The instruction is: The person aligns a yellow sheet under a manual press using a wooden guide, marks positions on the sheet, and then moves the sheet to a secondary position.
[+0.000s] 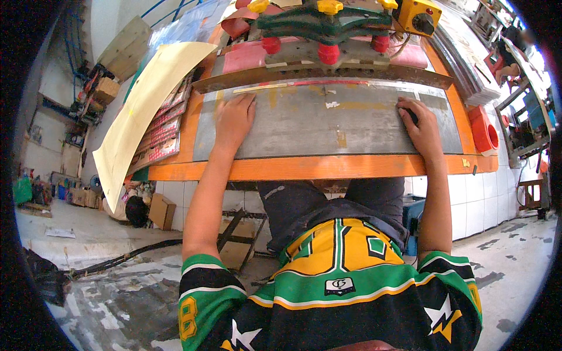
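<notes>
My left hand (236,121) rests on the left part of a grey metal plate (293,128), fingers pointing away from me and nothing visible in them. On the right part of the same plate lies my right hand (420,127). Its fingers are bent, with a gap between thumb and forefinger, and it holds nothing I can see. Between the hands the plate carries yellowish tape marks and a small white scrap (332,105). A thin yellow and red strip (304,85) runs along its far side, in front of a brown metal bar (322,71).
A green machine frame (325,26) with red knobs stands behind the bar; a yellow switch box (418,17) is beside it. Left are a large cream sheet (149,105) and stacked printed sheets (164,137). An orange-red roll (483,131) sits right. The table has an orange edge (328,169).
</notes>
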A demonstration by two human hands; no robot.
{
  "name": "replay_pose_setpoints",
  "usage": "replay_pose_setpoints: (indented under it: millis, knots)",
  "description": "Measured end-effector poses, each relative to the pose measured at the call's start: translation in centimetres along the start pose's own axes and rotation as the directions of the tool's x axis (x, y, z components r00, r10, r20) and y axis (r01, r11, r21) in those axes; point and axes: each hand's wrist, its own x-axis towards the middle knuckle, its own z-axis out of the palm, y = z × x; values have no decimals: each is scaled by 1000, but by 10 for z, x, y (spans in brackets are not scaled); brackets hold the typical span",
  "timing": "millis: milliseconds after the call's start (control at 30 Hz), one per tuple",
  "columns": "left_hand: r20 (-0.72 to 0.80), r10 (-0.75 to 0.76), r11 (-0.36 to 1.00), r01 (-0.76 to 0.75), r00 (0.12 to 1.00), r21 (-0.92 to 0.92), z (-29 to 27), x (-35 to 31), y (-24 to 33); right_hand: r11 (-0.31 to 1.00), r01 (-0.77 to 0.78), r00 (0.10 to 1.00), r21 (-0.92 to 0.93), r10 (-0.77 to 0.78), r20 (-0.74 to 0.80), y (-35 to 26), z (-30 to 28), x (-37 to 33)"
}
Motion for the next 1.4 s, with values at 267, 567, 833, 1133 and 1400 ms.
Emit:
replay_pose_setpoints:
  millis: [267, 567, 833, 1133, 1400]
  knots:
    - [-16, -86, 986, 82, 996, -145, 1, -5, 2, 1000, 7, 1000, -4, -7, -8, 2, 2, 0]
    - [19, -156, 974, 157, 988, -163, -1, -3, 4, 1000, 26, 1000, -4, -26, -6, 7, 2, -1]
    - [83, -173, 955, 188, 981, -228, -8, 0, 7, 1000, 9, 1000, 2, -9, -5, 6, 2, 0]
    - [44, -139, 959, 146, 989, -244, -1, -1, 2, 1000, -3, 1000, 22, 3, -12, 5, 2, -1]
    - [57, -123, 949, 134, 991, -287, 2, 1, 0, 1000, 2, 1000, 10, -2, -6, 3, 0, -1]
